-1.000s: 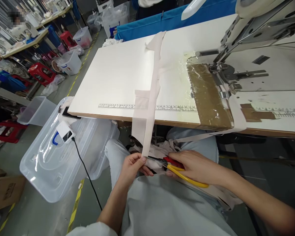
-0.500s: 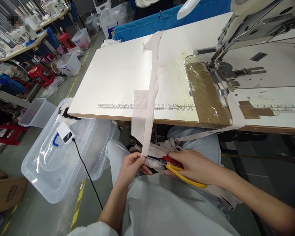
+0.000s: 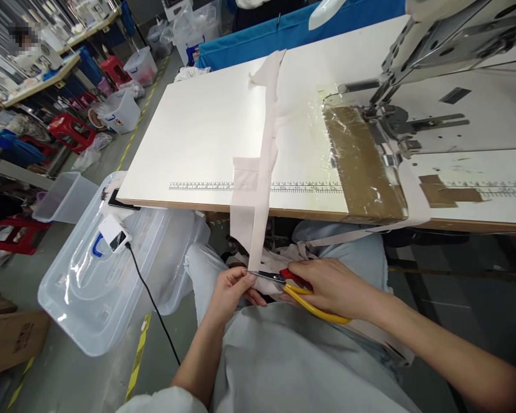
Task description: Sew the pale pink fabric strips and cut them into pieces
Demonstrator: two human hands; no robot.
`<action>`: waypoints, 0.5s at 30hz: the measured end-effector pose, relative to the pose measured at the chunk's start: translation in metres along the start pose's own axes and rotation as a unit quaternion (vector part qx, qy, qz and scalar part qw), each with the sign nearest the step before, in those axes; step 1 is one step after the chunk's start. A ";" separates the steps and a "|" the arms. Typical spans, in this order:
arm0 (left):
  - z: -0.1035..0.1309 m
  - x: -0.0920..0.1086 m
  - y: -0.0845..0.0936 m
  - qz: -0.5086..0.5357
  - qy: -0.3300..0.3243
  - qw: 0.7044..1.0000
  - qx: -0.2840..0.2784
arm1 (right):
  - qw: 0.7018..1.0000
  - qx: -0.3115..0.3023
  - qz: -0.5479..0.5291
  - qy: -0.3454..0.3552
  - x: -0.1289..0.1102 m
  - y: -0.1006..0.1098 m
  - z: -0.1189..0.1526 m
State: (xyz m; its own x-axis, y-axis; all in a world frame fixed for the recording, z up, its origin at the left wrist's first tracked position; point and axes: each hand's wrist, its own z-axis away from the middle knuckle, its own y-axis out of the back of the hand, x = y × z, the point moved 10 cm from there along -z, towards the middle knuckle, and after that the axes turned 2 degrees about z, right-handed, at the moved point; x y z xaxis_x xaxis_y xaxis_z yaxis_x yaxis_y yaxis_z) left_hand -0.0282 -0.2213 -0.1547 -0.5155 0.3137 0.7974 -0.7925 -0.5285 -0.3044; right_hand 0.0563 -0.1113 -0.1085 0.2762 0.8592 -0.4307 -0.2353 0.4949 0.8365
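A pale pink fabric strip [image 3: 264,172] lies across the white table and hangs over its front edge toward my lap. My left hand [image 3: 234,289] pinches the strip's lower end between thumb and fingers. My right hand [image 3: 327,287] is wrapped round scissors [image 3: 316,307] with yellow and red handles. Their dark blades point left and lie across the strip, just above my left fingertips. More pale fabric is bunched on my lap behind the hands. Another pale band [image 3: 414,198] runs from the sewing machine [image 3: 395,123] over the table edge.
The white table [image 3: 198,132] has a printed ruler along its front. Brown tape covers part of it near the machine. At left, a lidded clear bin [image 3: 90,287] carries a white device with a black cable and a dark phone. Stools and bins stand farther back.
My right hand and the scissors have moved slightly left, bringing the blades farther across the strip. My left hand has stayed almost in place.
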 end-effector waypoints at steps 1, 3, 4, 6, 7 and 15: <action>0.000 0.000 0.001 -0.003 0.000 1.000 0.001 | 1.000 -0.004 0.005 -0.002 0.001 -0.001 -0.001; 0.001 0.000 0.002 -0.023 0.006 1.000 0.002 | 1.000 -0.005 0.008 -0.006 0.004 -0.002 -0.001; 0.001 0.002 0.003 -0.041 0.008 0.999 0.001 | 1.000 -0.001 0.004 -0.009 0.006 -0.002 0.000; 0.000 0.012 0.011 -0.102 -0.018 0.994 0.022 | 1.000 0.011 -0.015 -0.021 0.012 -0.002 0.005; -0.001 0.024 0.016 -0.145 -0.053 0.987 0.050 | 0.999 0.016 -0.031 -0.027 0.014 -0.002 0.009; -0.014 0.110 -0.003 -0.316 -0.335 0.869 0.182 | 0.965 0.101 -0.218 -0.102 0.037 -0.018 0.054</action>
State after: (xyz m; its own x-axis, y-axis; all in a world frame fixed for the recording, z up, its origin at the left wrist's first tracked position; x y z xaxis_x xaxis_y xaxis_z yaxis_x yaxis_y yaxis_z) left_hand -0.0877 -0.1741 -0.0734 0.3865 0.1667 0.9071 -0.6301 -0.6705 0.3917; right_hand 0.1212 -0.0959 -0.1213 0.4914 0.5218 -0.6973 0.1252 0.7501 0.6494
